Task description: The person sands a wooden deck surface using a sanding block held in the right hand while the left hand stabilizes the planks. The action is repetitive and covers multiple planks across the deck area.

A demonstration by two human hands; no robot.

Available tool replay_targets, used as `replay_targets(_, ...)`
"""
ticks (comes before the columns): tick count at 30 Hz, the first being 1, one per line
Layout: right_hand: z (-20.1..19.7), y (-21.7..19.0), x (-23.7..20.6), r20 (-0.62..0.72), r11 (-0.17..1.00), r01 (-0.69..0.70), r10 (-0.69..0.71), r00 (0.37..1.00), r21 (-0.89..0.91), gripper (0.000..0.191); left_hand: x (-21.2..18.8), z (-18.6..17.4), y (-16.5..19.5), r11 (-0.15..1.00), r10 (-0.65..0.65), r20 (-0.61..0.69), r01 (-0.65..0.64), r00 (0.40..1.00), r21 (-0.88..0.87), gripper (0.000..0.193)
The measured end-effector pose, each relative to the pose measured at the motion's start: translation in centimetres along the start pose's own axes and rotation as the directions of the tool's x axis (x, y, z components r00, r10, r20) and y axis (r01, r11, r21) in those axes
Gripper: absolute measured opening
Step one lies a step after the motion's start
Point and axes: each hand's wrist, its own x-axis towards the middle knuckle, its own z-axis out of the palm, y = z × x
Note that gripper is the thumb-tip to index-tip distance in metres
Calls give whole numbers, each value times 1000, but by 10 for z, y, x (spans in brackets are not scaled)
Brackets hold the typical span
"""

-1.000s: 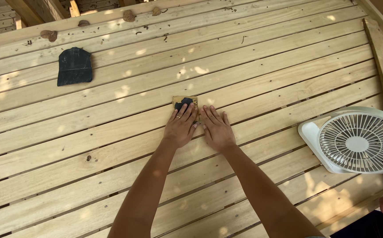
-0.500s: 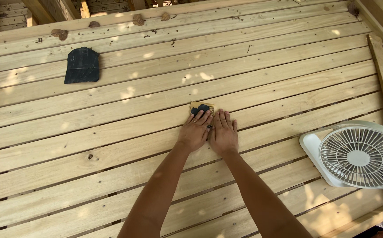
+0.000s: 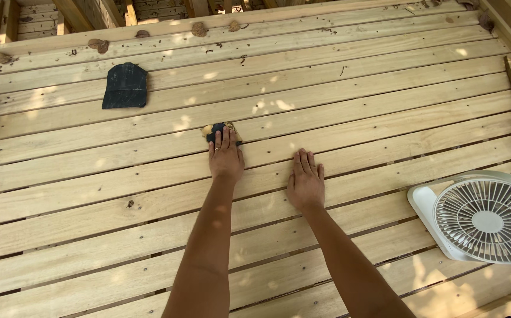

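A: What are the fingers doing?

B: The left hand (image 3: 226, 158) is lying flat, fingers stretched forward and pressing down on a small dark sanding pad (image 3: 220, 132), not curled around it. The pad is sitting on a plank (image 3: 385, 126) of the pale wooden deck, just beyond the knuckles, mostly covered by the fingertips.

A: And the other one?

B: The right hand (image 3: 306, 181) is resting palm down on the next plank nearer the person, fingers together and extended, holding nothing. It is lying near the left hand but not touching it.

A: So which step is this?

B: I judge it as sanding that board, with the right hand bracing the body's weight. Any next stroke is calling for steady downward pressure along the grain, keeping the pad from catching in the gap between boards.

A: Anything else around?

B: A white fan (image 3: 482, 217) is lying face up at the right edge, well apart. A dark flat sheet (image 3: 125, 86) is lying further up the deck to the left, with dry leaves (image 3: 97, 44) along the far boards.
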Motion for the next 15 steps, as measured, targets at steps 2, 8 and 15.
replay_targets(2,-1,-1,1,3,1000,2,-2,1000,-11,63,-2,-1,-2,999,43,44,-44,998,7,61)
replay_targets(8,-2,-3,2,4,1000,-21,21,1000,-7,64,-20,0,-9,894,441,153,-448,885,16,55)
replay_targets(15,1,0,1,21,1000,-17,18,1000,-24,64,-22,5,-23,904,415,227,-428,881,6,56)
